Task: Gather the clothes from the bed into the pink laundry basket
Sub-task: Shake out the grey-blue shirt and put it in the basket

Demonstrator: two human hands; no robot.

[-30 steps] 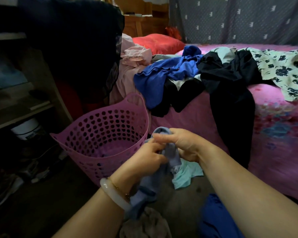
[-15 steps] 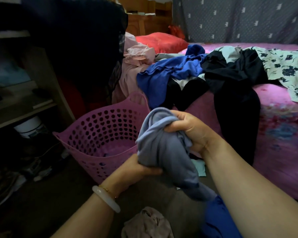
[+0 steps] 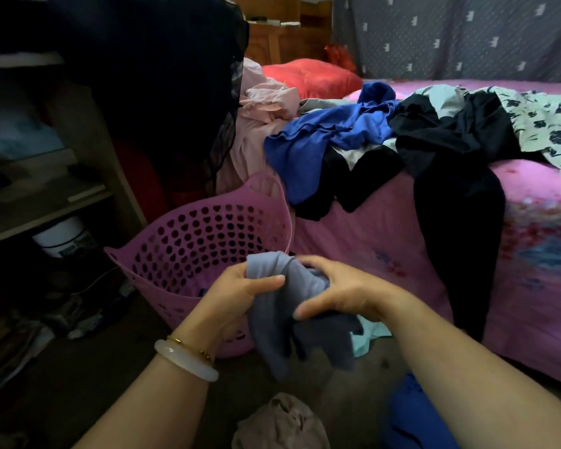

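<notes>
Dim bedroom, dark bare floor (image 3: 78, 384). Bed (image 3: 386, 247) under a pink floral cover, red pillow (image 3: 308, 74) at its head; grey patterned curtain (image 3: 450, 34) behind. Wooden shelving (image 3: 88, 157) at left. Pink laundry basket (image 3: 191, 234), perforated plastic with heart-shaped holes, stands on the floor against the bed edge. Crumpled clothes on the bed: blue garment (image 3: 324, 140), black garment (image 3: 450, 176), floral-print top (image 3: 551, 124). Left hand (image 3: 237, 293) and right hand (image 3: 340, 293) both clench a soft grey-blue garment (image 3: 285, 328), bunched, just beside the basket's near rim.
</notes>
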